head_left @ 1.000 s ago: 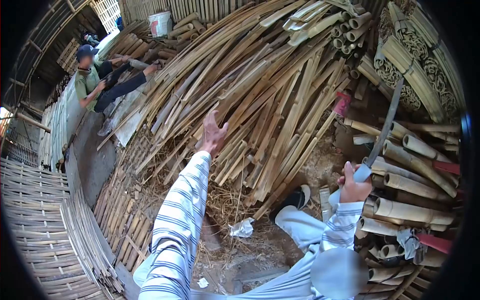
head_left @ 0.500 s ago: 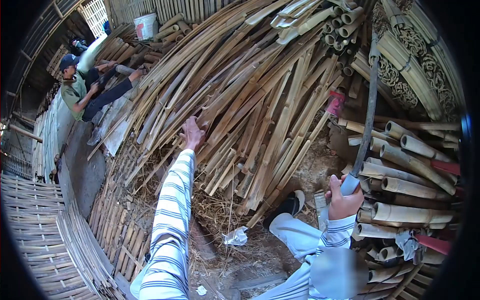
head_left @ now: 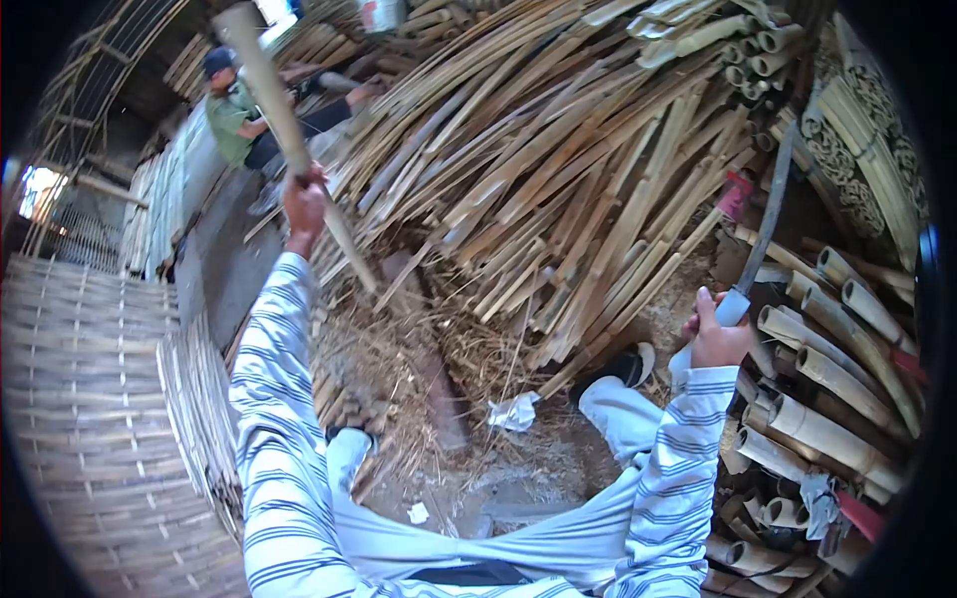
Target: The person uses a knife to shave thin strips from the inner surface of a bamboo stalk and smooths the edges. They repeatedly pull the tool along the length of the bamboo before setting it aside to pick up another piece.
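Observation:
My left hand (head_left: 305,209), raised at the left, is closed around a long bamboo piece (head_left: 261,90). The piece stands slanted, its upper end near the top of the view and its lower end by the litter on the floor. At the right, my right hand (head_left: 720,341) grips the pale handle of a machete (head_left: 772,209), whose long dark blade points up and away. Between the hands lies a large heap of split bamboo strips (head_left: 528,199), apart from both.
A person in a green shirt (head_left: 232,122) sits beyond at the left. Cut bamboo tubes (head_left: 827,429) are stacked at my right. A woven bamboo panel (head_left: 90,419) stands at my left. Shavings (head_left: 389,359) and a crumpled white scrap (head_left: 512,412) lie on the floor by my feet.
My left hand, earlier empty over the strip heap, now holds a bamboo piece raised farther left. The machete stays in my right hand. My view has shifted left.

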A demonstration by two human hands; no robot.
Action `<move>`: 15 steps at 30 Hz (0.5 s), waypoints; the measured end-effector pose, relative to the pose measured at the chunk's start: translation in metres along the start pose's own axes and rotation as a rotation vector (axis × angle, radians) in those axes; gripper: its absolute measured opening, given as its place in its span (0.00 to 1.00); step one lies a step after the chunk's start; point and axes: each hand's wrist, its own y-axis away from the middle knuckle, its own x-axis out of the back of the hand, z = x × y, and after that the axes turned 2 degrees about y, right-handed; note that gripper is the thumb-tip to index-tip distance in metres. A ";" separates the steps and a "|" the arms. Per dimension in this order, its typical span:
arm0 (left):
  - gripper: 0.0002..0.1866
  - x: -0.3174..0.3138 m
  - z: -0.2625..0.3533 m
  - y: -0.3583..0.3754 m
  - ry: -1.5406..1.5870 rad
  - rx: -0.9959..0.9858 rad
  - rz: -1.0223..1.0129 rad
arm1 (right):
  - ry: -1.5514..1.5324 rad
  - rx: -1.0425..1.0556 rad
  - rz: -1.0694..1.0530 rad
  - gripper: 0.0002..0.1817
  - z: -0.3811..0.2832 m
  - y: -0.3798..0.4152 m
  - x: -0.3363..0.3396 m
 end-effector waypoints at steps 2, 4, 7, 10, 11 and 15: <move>0.05 0.062 0.061 0.001 -0.105 0.082 0.106 | 0.007 0.043 -0.041 0.13 0.002 0.001 0.000; 0.07 0.125 0.082 0.005 0.036 0.007 0.197 | -0.051 0.035 -0.081 0.13 0.005 0.002 -0.003; 0.08 0.183 0.149 0.028 0.299 0.087 0.432 | -0.062 0.053 -0.111 0.12 0.004 0.006 -0.010; 0.10 0.237 0.191 0.047 0.398 0.144 0.622 | -0.111 0.012 -0.160 0.12 0.000 0.011 -0.018; 0.11 0.252 0.200 0.055 0.398 0.157 0.673 | -0.126 -0.011 -0.175 0.12 0.002 0.013 -0.018; 0.12 0.269 0.221 0.101 0.469 0.033 0.561 | -0.119 -0.014 -0.240 0.11 0.002 0.030 -0.028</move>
